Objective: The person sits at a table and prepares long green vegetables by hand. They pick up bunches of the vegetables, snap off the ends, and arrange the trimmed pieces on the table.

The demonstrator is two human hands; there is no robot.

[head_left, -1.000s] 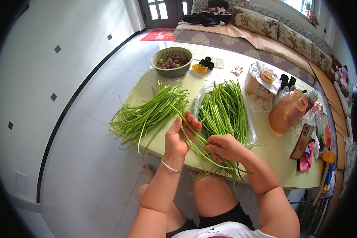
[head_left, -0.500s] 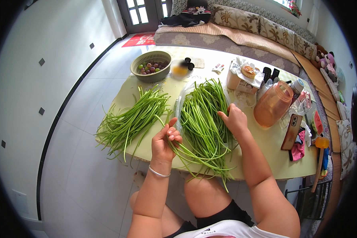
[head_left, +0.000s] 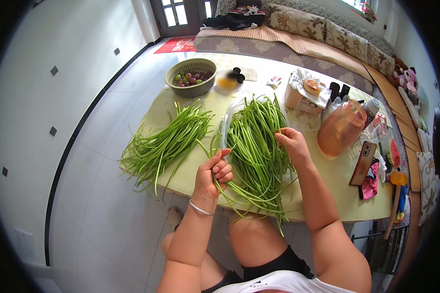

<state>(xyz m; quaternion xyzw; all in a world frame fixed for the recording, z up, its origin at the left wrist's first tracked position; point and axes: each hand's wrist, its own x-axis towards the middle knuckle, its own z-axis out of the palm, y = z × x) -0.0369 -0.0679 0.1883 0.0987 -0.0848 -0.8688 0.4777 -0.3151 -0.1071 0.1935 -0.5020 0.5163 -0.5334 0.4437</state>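
Note:
Long, thin green vegetable stems lie in two heaps on the table. The larger heap (head_left: 256,146) rests on a clear plastic bag (head_left: 225,128) in front of me, some ends hanging over the near edge. Left of it lies a smaller, looser heap (head_left: 173,139). Between the heaps, my left hand (head_left: 215,175), with a silver bangle at the wrist, is closed around a few stems that stick out on both sides. My right hand (head_left: 294,145) pinches at the right side of the larger heap, thumb and forefinger together on a stem.
Behind the heaps stand a grape-filled basket (head_left: 209,73), a blurred yellow container (head_left: 226,83) and a tissue box (head_left: 300,101) with a pastry (head_left: 312,87). To the right are an orange-pink jug (head_left: 341,129), a phone (head_left: 363,163) and pink cloth (head_left: 369,185). A sofa (head_left: 259,44) lies beyond.
My right hand has gone from thumb and fingers apart to a pinch on the larger heap. My left hand, still gripping stems, has shifted slightly right. The whole view has moved a little.

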